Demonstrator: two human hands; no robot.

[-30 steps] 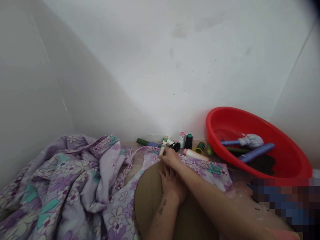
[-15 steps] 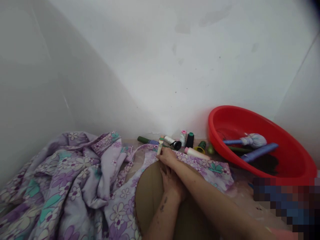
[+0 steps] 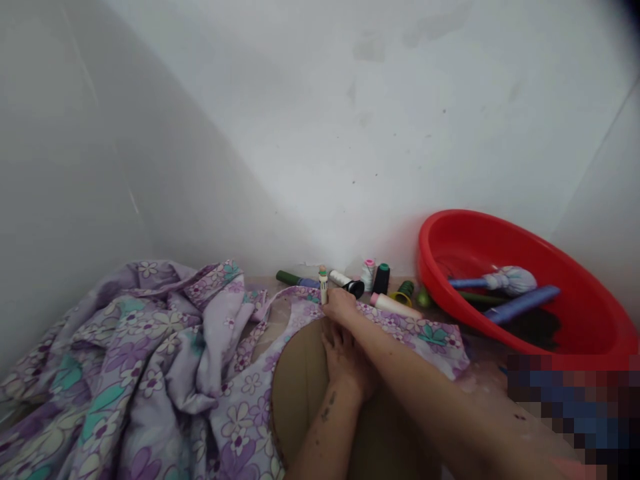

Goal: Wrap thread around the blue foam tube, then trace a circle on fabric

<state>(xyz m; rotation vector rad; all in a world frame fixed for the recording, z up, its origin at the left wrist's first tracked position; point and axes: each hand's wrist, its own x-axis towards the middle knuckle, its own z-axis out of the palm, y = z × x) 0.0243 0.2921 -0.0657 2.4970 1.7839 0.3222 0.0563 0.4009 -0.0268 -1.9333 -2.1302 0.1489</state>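
Note:
A rounded brown cardboard piece lies on purple floral fabric. My left hand rests on the cardboard with its fingers stretched out, partly beneath my right forearm. Just beyond it, my right hand is closed around a pen that stands nearly upright at the cardboard's far edge. The pen has a pale barrel with dark markings and a green band near its top. Its tip is hidden by my fingers.
Crumpled floral fabric is heaped at the left. Along the wall stand or lie a white thread spool, a black thread spool and other spools. A red basin at the right holds blue-wrapped items.
My right hand has shifted slightly right along the cardboard's far edge, and the pen has become more upright. My left hand stays pressed on the cardboard.

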